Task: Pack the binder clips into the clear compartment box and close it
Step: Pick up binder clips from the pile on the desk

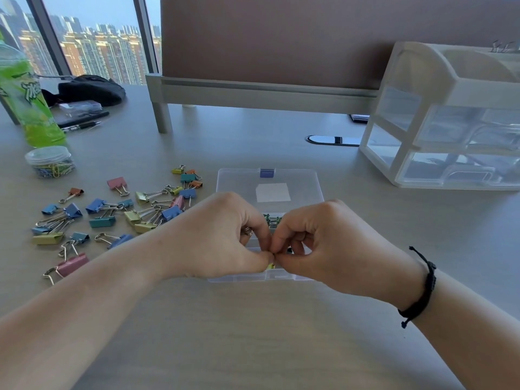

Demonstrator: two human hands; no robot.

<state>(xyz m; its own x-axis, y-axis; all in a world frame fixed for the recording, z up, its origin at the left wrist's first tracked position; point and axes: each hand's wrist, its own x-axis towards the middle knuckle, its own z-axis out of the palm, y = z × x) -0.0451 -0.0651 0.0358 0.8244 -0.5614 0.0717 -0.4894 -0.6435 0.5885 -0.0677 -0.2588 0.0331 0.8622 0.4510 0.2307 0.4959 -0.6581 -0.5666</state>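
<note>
Both hands pinch one clip over the box
Left hand (pixel 225 235) and right hand (pixel 318 243) grasp a small yellow clip (pixel 270 266) above the box (pixel 281 275); it looks light, stiff, springy, best held by its body.

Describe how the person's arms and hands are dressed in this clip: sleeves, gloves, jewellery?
Both forearms are bare, with no sleeves showing in the frame, and neither the left hand nor the right hand wears a glove. The only item worn is a black braided cord bracelet on the right wrist, with short knotted ends sticking out. No rings are visible.
</note>
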